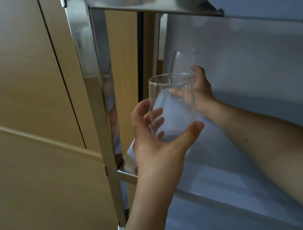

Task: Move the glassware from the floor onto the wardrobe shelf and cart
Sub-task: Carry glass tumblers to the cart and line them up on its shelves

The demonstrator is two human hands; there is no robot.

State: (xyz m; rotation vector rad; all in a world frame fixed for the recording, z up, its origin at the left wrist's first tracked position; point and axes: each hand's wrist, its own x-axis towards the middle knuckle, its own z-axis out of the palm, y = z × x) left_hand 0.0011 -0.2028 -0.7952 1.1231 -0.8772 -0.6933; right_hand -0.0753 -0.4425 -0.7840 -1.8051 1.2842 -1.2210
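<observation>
Two clear glasses sit in the person's hands over the middle level of a steel cart (105,105). The near glass (173,108), a straight tumbler, is held by the left hand (156,145): the thumb curls across its lower right side, the fingers wrap round the left wall and show through the glass, and the base rests toward the palm. Its mouth points up and slightly away. Just beyond it to the right, the far glass (183,62) leans a little to the right, with its rim uppermost; the right hand (202,92) grips its lower part, thumb raised on the near side and fingers curled round behind, partly seen through the near tumbler. The two glasses overlap in view, and whether they touch cannot be told. Both hang above the pale middle shelf (238,76), not resting on it. Above is the cart's shiny upper tray (152,6), where faint glass shapes show at the top edge. Left of the cart stand light wooden wardrobe panels (16,74).
</observation>
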